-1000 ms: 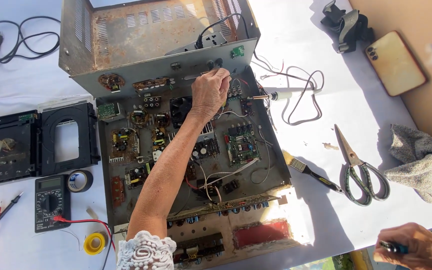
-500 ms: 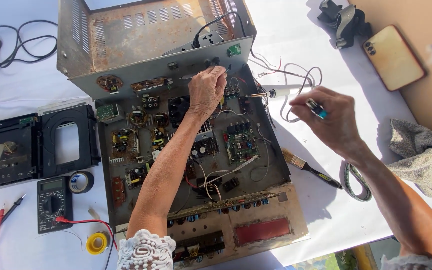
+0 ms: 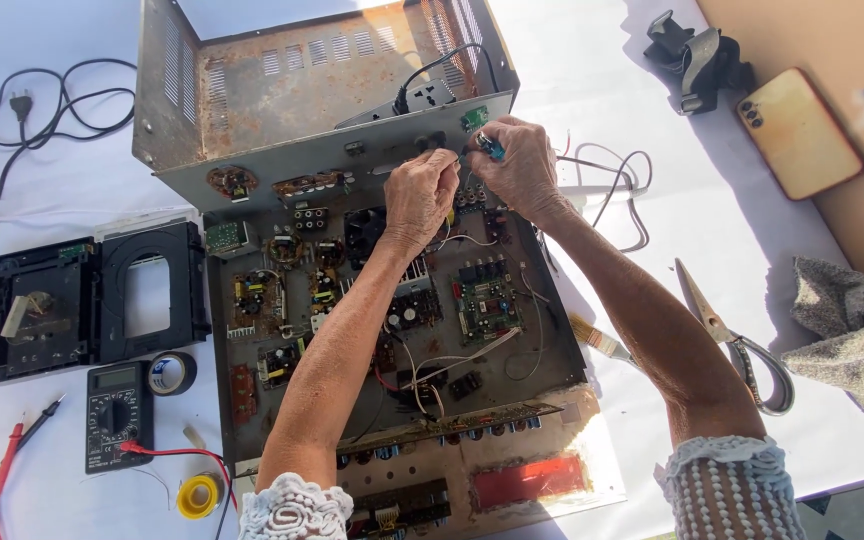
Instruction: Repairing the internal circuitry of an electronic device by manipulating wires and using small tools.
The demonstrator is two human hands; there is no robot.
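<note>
An opened metal amplifier chassis (image 3: 252, 330) full of circuit boards lies on the white table, its rusty lid (image 3: 312, 80) standing up behind it. My left hand (image 3: 420, 200) pinches something small at the rear panel (image 3: 332, 160); what it is stays hidden by the fingers. Right beside it my right hand (image 3: 517, 165) grips a small blue-handled tool (image 3: 492, 147), its tip against the same spot on the panel. Both forearms reach across the boards.
A black disc-drive frame (image 3: 92, 300), a multimeter (image 3: 117, 415) with red leads, two tape rolls (image 3: 170, 372) lie left. Scissors (image 3: 742, 345), a brush (image 3: 597, 338), a grey cloth (image 3: 852, 335), a phone (image 3: 797, 130) and a black clamp (image 3: 697, 55) lie right. A power cord (image 3: 42, 110) coils far left.
My right hand came up from the lower right corner with the small tool and now meets my left hand at the rear panel. The left hand shifted slightly up.
</note>
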